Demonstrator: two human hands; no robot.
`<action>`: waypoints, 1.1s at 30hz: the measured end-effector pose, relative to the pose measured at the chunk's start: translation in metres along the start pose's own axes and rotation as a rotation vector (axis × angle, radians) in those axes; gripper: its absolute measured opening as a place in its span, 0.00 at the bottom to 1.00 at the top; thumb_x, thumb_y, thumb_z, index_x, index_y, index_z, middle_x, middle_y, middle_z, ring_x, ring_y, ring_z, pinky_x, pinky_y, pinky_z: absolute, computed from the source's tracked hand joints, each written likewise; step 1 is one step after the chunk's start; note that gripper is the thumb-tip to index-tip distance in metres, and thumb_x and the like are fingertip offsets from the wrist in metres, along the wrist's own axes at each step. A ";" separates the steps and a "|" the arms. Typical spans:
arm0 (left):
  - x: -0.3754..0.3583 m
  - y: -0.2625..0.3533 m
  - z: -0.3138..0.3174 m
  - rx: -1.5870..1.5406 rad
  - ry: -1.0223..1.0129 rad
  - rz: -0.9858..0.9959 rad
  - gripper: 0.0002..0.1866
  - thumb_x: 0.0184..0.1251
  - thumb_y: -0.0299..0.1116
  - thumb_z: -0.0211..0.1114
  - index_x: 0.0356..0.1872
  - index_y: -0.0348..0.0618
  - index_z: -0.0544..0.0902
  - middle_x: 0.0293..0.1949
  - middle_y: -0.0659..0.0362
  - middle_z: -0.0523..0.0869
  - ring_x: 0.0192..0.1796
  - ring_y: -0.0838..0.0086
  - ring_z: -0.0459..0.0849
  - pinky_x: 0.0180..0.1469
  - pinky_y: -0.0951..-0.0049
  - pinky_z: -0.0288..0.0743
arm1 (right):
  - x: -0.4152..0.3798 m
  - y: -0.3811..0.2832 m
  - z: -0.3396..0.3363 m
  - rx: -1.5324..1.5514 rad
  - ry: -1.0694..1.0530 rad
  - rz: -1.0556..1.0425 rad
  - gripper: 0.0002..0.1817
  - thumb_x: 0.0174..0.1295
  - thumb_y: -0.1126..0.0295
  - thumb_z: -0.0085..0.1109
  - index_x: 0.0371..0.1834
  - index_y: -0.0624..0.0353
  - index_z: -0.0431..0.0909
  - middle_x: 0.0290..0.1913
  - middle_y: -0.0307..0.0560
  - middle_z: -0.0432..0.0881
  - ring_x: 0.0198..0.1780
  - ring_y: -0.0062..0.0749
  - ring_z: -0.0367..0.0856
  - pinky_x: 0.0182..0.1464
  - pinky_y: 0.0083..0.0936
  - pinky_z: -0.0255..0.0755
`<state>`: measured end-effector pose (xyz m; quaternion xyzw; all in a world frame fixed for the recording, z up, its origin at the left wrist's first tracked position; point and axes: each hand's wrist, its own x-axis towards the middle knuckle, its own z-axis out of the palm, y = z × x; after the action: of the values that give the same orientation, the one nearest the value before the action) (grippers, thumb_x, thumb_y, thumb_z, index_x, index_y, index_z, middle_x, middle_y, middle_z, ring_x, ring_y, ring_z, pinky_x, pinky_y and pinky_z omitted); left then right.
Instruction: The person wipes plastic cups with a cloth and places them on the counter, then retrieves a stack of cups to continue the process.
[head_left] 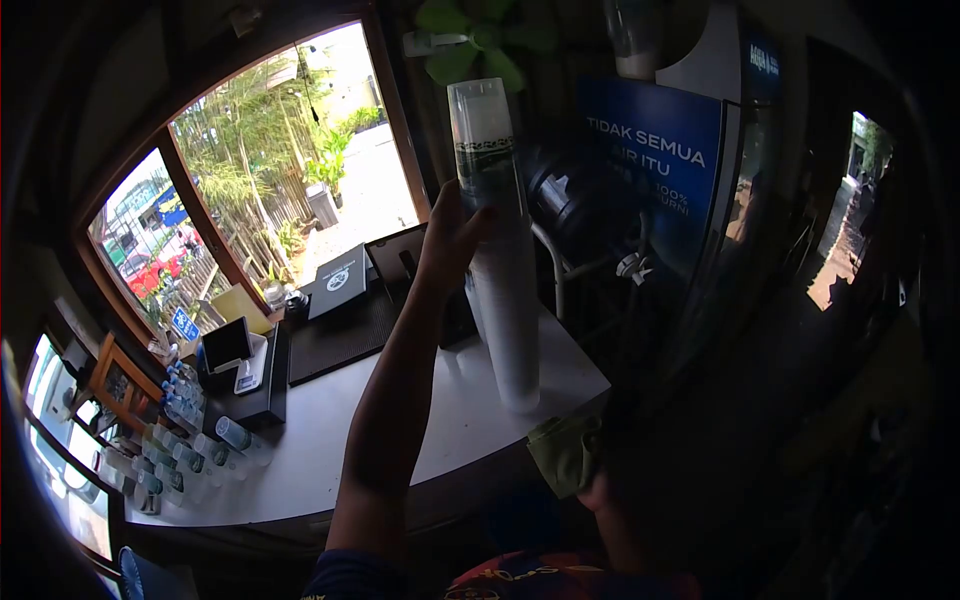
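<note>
My hands are apart. My left hand (455, 240) is gripping a tall stack of clear plastic cups (505, 320), which is standing upright on the white table (330, 425) near its right end. My right hand (597, 492) is holding a green cloth (566, 457) just beside the table's edge. Behind the stack, a blue sign (650, 160) is reading "TIDAK SEMUA", with "AIR ITU" partly covered and "100%" lower down. Small water bottles (183, 395) and more cups (190, 460) are standing at the table's left end; their labels are too small to read.
</note>
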<state>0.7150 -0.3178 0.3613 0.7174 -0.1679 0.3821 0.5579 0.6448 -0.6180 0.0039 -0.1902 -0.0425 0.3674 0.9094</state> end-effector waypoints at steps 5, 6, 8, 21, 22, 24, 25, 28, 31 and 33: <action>0.033 0.038 0.002 0.036 0.140 0.017 0.23 0.70 0.34 0.63 0.62 0.35 0.73 0.53 0.52 0.84 0.54 0.69 0.83 0.60 0.69 0.74 | 0.007 -0.015 0.009 -0.035 -0.026 -0.035 0.27 0.75 0.52 0.49 0.71 0.54 0.66 0.68 0.44 0.74 0.66 0.35 0.74 0.70 0.36 0.66; 0.041 0.052 0.002 0.107 0.177 0.039 0.23 0.70 0.35 0.63 0.62 0.35 0.73 0.53 0.52 0.84 0.55 0.69 0.83 0.60 0.69 0.74 | 0.008 -0.017 0.012 -0.051 -0.042 -0.054 0.27 0.75 0.53 0.49 0.71 0.54 0.66 0.68 0.45 0.73 0.67 0.35 0.73 0.70 0.36 0.66; 0.055 0.080 0.008 0.055 0.200 0.158 0.25 0.70 0.42 0.66 0.61 0.35 0.74 0.54 0.52 0.83 0.58 0.67 0.80 0.64 0.67 0.69 | 0.012 -0.021 0.019 -0.079 -0.070 -0.089 0.27 0.75 0.53 0.49 0.72 0.54 0.65 0.68 0.45 0.73 0.67 0.36 0.73 0.71 0.36 0.66; -0.169 0.032 -0.036 0.364 0.448 -0.009 0.44 0.62 0.48 0.73 0.72 0.33 0.62 0.67 0.47 0.72 0.70 0.60 0.70 0.68 0.58 0.68 | 0.014 -0.024 0.096 -0.035 -0.257 -0.096 0.30 0.75 0.52 0.49 0.74 0.56 0.61 0.69 0.48 0.70 0.67 0.39 0.72 0.69 0.41 0.67; -0.238 -0.014 -0.029 0.457 0.336 -0.164 0.50 0.59 0.49 0.77 0.73 0.31 0.60 0.68 0.47 0.71 0.70 0.59 0.70 0.67 0.57 0.70 | 0.013 -0.017 0.096 -0.020 -0.295 -0.051 0.30 0.76 0.52 0.48 0.74 0.56 0.61 0.69 0.48 0.70 0.66 0.39 0.72 0.69 0.41 0.67; -0.308 -0.004 0.019 0.379 0.324 -0.497 0.45 0.59 0.48 0.76 0.70 0.30 0.66 0.64 0.43 0.77 0.67 0.57 0.73 0.68 0.60 0.66 | 0.020 0.019 0.078 -0.081 -0.137 0.045 0.30 0.77 0.50 0.45 0.73 0.57 0.62 0.66 0.50 0.72 0.64 0.37 0.74 0.67 0.39 0.69; -0.342 -0.014 0.036 0.275 0.325 -0.565 0.41 0.60 0.39 0.75 0.70 0.32 0.66 0.59 0.48 0.79 0.61 0.63 0.76 0.65 0.65 0.68 | 0.026 0.031 0.075 -0.153 -0.152 0.093 0.29 0.77 0.50 0.45 0.73 0.57 0.62 0.66 0.50 0.72 0.64 0.36 0.74 0.66 0.37 0.70; -0.424 -0.010 0.054 0.128 0.271 -0.752 0.44 0.64 0.52 0.70 0.74 0.39 0.62 0.70 0.43 0.69 0.75 0.58 0.64 0.75 0.61 0.55 | 0.047 0.061 0.072 -0.375 -0.201 0.237 0.29 0.78 0.52 0.45 0.73 0.59 0.62 0.65 0.49 0.72 0.64 0.33 0.74 0.62 0.32 0.73; -0.433 0.022 0.036 0.054 0.342 -0.851 0.41 0.64 0.53 0.70 0.70 0.39 0.66 0.60 0.49 0.78 0.64 0.64 0.75 0.67 0.62 0.66 | 0.054 0.094 0.071 -0.601 -0.256 0.386 0.28 0.78 0.53 0.44 0.72 0.61 0.61 0.63 0.49 0.72 0.63 0.30 0.74 0.59 0.28 0.75; -0.431 0.039 0.015 0.039 0.497 -0.794 0.41 0.62 0.56 0.71 0.68 0.38 0.67 0.57 0.50 0.79 0.61 0.66 0.77 0.63 0.63 0.71 | 0.027 0.133 0.081 -0.642 -0.371 0.293 0.33 0.76 0.66 0.48 0.80 0.55 0.46 0.65 0.49 0.70 0.65 0.31 0.73 0.59 0.31 0.75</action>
<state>0.4137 -0.4244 0.0695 0.6232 0.2653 0.3022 0.6708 0.5607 -0.4867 0.0266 -0.3991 -0.2910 0.4893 0.7187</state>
